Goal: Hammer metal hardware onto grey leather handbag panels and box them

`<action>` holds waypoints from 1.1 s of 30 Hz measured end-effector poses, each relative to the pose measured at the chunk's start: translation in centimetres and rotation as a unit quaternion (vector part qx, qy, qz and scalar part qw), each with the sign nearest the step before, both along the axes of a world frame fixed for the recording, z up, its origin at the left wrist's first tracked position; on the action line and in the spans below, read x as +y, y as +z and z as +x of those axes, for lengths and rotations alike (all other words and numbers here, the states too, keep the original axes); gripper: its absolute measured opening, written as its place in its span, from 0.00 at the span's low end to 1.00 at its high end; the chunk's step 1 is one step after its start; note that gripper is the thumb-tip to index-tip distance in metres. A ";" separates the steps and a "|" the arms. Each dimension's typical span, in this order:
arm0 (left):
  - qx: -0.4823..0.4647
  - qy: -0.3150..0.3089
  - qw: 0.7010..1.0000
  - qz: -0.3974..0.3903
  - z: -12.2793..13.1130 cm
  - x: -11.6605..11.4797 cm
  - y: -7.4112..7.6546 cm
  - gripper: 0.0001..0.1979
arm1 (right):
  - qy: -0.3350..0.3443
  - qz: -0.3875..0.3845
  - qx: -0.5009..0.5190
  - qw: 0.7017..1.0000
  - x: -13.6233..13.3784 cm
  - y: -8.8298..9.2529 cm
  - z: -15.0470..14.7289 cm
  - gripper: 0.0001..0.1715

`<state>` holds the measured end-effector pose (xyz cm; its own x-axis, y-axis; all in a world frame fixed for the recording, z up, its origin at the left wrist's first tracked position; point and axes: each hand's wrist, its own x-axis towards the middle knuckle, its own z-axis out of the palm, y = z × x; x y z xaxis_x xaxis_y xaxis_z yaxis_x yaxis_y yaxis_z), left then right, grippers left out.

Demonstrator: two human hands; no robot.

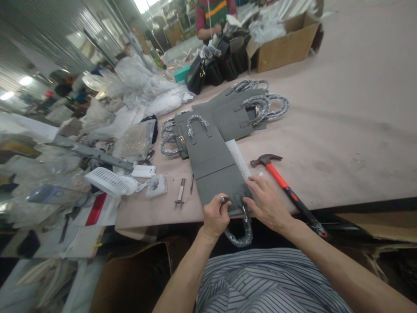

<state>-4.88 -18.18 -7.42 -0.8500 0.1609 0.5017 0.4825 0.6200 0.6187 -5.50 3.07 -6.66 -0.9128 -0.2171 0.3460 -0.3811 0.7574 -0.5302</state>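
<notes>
A long grey bag panel [208, 152] lies in front of me, with a seam across it and a plastic-wrapped handle at each end. The near handle [240, 241] hangs past the table's edge. My left hand [215, 215] is closed on a small dark tool [224, 199] over the panel's near end; most of the tool is hidden by the fingers. Beside the near handle's tab, my right hand [269, 204] rests with its fingers apart on the panel and the white slab [239, 158] that shows from under it.
A claw hammer [282, 176] lies to the right. On the left are a caliper-like metal tool [180, 193], a thin rod [192, 184] and a white fan [109, 181]. More grey panels [228, 115], black bags [213, 69], a cardboard box [286, 48] and a person [215, 17] are farther back.
</notes>
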 end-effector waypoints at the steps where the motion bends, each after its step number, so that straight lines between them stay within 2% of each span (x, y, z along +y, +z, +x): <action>1: -0.004 0.004 1.000 0.002 0.0 0.0 0.0 0.06 | -0.033 0.011 0.010 0.999 1.2 0.0 0.1 0.26; 3: -0.018 0.008 1.000 0.006 0.0 0.1 0.0 0.06 | -0.108 0.057 0.013 0.992 3.9 -0.1 0.4 0.26; 5: -0.032 0.004 0.999 0.008 -0.1 0.0 0.1 0.05 | -0.162 0.115 -0.028 0.980 6.3 -0.2 0.7 0.23; 7: -0.041 0.000 0.999 0.011 -0.1 -0.1 0.1 0.05 | -0.182 0.148 -0.107 0.966 7.9 -0.2 0.9 0.18; 8: -0.041 -0.002 0.999 0.015 -0.1 -0.1 0.1 0.05 | -0.188 0.140 -0.153 0.960 8.4 -0.1 0.9 0.14; 11: -0.027 -0.005 0.999 0.020 -0.1 0.0 0.1 0.05 | -0.213 -0.011 -0.317 0.924 8.3 0.9 0.2 0.04; 14: -0.013 0.005 1.000 0.021 -0.2 0.2 -0.1 0.05 | -0.177 -0.201 -0.464 0.845 7.1 3.1 -0.6 0.05; 17: -0.012 0.008 1.000 0.028 -0.2 0.4 -0.1 0.06 | -0.151 -0.352 -0.510 0.770 5.3 6.4 -0.4 0.08; 18: -0.011 0.006 0.999 0.031 -0.3 0.4 -0.1 0.06 | -0.154 -0.372 -0.494 0.771 4.7 7.6 0.0 0.11; 19: -0.010 0.004 0.999 0.033 -0.3 0.4 -0.1 0.06 | -0.157 -0.360 -0.453 0.800 4.2 8.8 0.6 0.14; 20: -0.008 0.003 0.999 0.033 -0.3 0.4 -0.1 0.06 | -0.153 -0.324 -0.397 0.845 3.8 9.9 1.2 0.18; 22: -0.004 0.003 1.000 0.031 -0.3 0.4 -0.2 0.06 | -0.125 -0.208 -0.250 0.937 3.4 11.7 2.4 0.23; 23: -0.005 0.003 1.000 0.029 -0.3 0.4 -0.2 0.06 | -0.101 -0.142 -0.175 0.969 3.3 12.2 2.9 0.24; 24: -0.007 0.004 1.000 0.030 -0.3 0.4 -0.3 0.06 | -0.068 -0.078 -0.114 0.988 3.3 12.6 3.4 0.25; 26: -0.019 0.003 0.999 0.029 -0.3 0.4 -0.4 0.06 | 0.001 0.032 -0.046 0.998 3.5 13.2 4.0 0.25; 28: -0.031 0.004 0.999 0.028 -0.3 0.4 -0.6 0.05 | 0.050 0.099 -0.023 0.994 3.8 14.0 4.3 0.24; 30: -0.034 0.006 0.999 0.027 -0.2 0.3 -0.6 0.05 | 0.059 0.105 0.011 0.993 3.7 15.5 4.5 0.22; 33: -0.034 0.007 0.999 0.026 -0.2 0.3 -0.6 0.05 | -0.021 0.049 0.080 0.995 3.0 17.3 4.9 0.20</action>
<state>-5.08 -17.92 -8.05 -0.8845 0.1231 0.4500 0.4293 0.5925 0.6817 -0.57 6.05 10.68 -0.8565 -0.2197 0.4670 -0.4218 0.8195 -0.3880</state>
